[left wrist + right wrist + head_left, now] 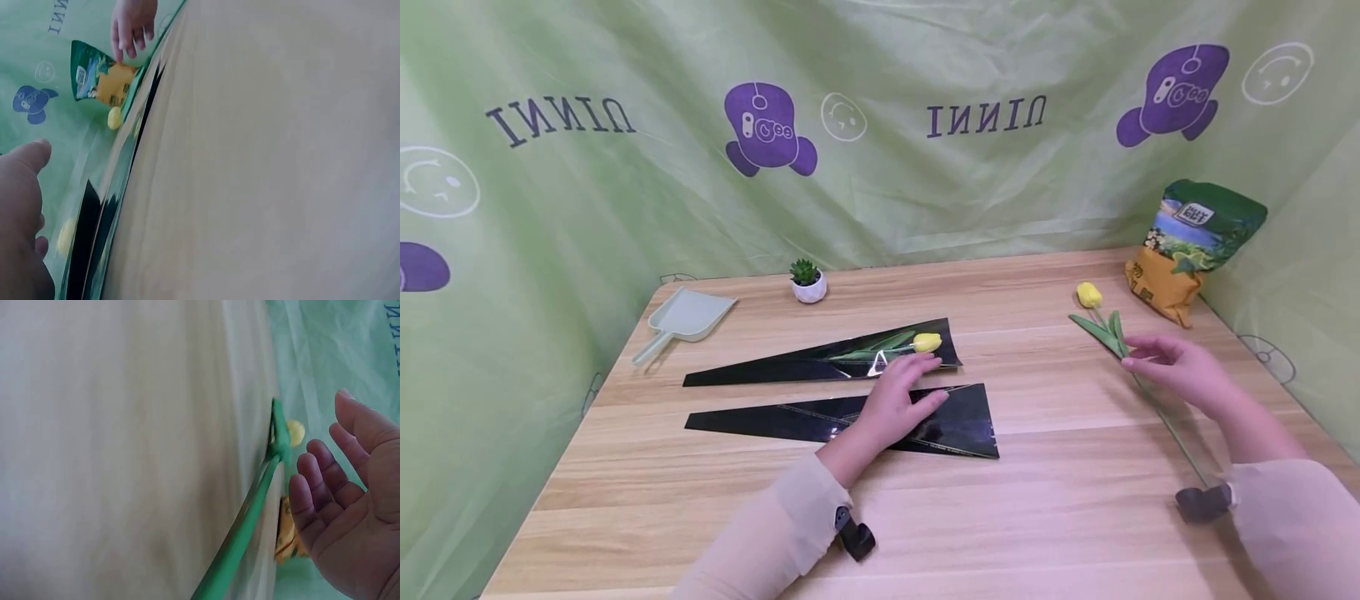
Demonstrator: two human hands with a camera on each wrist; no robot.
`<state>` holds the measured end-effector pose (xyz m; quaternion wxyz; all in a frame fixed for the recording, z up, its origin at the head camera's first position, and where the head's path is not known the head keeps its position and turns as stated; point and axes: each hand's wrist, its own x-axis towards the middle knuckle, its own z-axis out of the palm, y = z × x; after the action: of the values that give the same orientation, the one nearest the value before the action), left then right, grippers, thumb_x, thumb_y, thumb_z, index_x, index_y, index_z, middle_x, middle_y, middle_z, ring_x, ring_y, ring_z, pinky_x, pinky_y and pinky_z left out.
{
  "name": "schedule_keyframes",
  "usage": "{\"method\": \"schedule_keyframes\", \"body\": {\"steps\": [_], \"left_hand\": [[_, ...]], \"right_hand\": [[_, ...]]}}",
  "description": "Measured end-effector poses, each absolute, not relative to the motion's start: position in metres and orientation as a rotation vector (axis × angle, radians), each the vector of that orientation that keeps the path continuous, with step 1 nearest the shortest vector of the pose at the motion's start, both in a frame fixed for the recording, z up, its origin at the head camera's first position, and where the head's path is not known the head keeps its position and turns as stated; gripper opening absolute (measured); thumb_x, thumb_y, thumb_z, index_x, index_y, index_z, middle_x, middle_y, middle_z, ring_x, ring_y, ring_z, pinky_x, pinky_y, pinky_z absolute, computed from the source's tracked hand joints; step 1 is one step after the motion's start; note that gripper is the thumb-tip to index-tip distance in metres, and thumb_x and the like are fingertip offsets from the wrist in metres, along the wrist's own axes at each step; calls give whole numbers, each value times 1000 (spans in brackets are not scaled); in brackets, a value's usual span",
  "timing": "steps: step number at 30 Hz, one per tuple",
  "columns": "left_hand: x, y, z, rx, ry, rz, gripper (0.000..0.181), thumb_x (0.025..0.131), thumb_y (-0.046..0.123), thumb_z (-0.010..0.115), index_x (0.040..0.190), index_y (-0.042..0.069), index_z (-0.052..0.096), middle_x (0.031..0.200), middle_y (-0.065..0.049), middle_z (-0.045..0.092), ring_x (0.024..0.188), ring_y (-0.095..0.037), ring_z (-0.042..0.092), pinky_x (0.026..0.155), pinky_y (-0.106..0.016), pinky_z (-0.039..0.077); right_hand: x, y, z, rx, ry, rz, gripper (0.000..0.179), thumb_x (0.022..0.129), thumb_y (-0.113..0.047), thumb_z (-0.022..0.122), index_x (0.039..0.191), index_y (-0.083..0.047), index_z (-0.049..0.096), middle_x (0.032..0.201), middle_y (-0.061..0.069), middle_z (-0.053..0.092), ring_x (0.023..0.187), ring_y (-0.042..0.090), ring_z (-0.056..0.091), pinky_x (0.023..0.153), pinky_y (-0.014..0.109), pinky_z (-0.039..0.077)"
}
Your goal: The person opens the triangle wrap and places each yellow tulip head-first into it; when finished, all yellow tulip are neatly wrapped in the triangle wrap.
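Two long, tapered black flower sleeves lie side by side on the table. The farther sleeve (760,367) holds a yellow tulip (927,342) with green leaves; the nearer sleeve (966,421) is partly covered by my left hand (895,404). That hand hovers over the pair with fingers loosely extended, gripping nothing. At the right, a second yellow tulip (1089,295) lies with its long stem toward me. My right hand (1180,371) is right beside its leaves (1105,333). In the right wrist view, the right hand's fingers (322,478) are loosely bent, apart from the green stem (240,537).
A green and orange snack bag (1195,250) stands at the back right corner. Along the back edge sits a small potted succulent (808,283). A pale dustpan (692,315) lies at the back left. Green printed curtain (880,200) surrounds the table (1037,517).
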<state>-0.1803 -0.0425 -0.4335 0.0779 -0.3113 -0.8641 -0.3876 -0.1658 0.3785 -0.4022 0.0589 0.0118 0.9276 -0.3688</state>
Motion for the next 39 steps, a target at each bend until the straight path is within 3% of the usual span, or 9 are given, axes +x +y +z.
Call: {"method": "schedule_keyframes", "body": {"steps": [5,8,10,12,15,18,23,39], "left_hand": [[-170,-39,-440,-950,-2679,-1130,49,91,29,69,132,5,60,137,-11,58,132,-27,50,112,-43,41],[-168,-36,-443,-945,-2723,-1101,48,90,30,70,131,6,61,136,-9,59,131,-26,51,112,-41,41],[-167,-35,-445,-940,-2745,-1083,46,90,30,70,129,7,63,135,-8,60,130,-26,52,111,-40,42],[-167,-34,-446,-945,-2754,-1061,43,90,29,70,126,7,65,133,-8,62,128,-26,53,110,-40,43],[-167,-32,-447,-967,-2767,-988,41,89,30,71,124,8,67,130,-7,64,124,-25,55,109,-38,44],[-167,-31,-448,-997,-2775,-915,40,89,31,71,121,9,69,126,-6,66,122,-23,56,108,-35,44],[-166,-30,-449,-1014,-2788,-829,37,88,34,72,117,12,72,118,-3,68,118,-21,57,106,-34,44],[-165,-28,-448,-996,-2824,-734,29,88,35,72,111,16,76,102,0,64,106,-18,55,98,-31,45]], "right_hand": [[-164,388,-410,55,2802,-1082,65,96,-36,62,140,8,42,128,35,54,83,-11,54,68,19,55],[-166,393,-411,55,2816,-995,66,97,-38,60,141,7,41,128,36,54,93,14,64,68,19,52],[-169,394,-410,53,2819,-956,67,97,-40,60,141,7,41,127,36,54,101,33,63,69,20,51],[-172,394,-410,59,2816,-931,68,97,-41,59,141,8,41,126,35,55,105,41,60,70,21,50],[-176,393,-409,75,2807,-920,69,97,-43,58,141,8,40,127,36,55,105,41,60,72,26,50],[-179,392,-409,93,2794,-904,72,97,-46,56,142,8,39,129,37,53,109,46,57,80,42,52],[-184,390,-410,113,2781,-875,77,96,-51,54,143,8,37,131,39,50,116,53,49,90,63,41],[-192,390,-412,143,2773,-811,79,96,-54,53,140,11,39,127,40,50,115,53,49,91,64,41]]}}
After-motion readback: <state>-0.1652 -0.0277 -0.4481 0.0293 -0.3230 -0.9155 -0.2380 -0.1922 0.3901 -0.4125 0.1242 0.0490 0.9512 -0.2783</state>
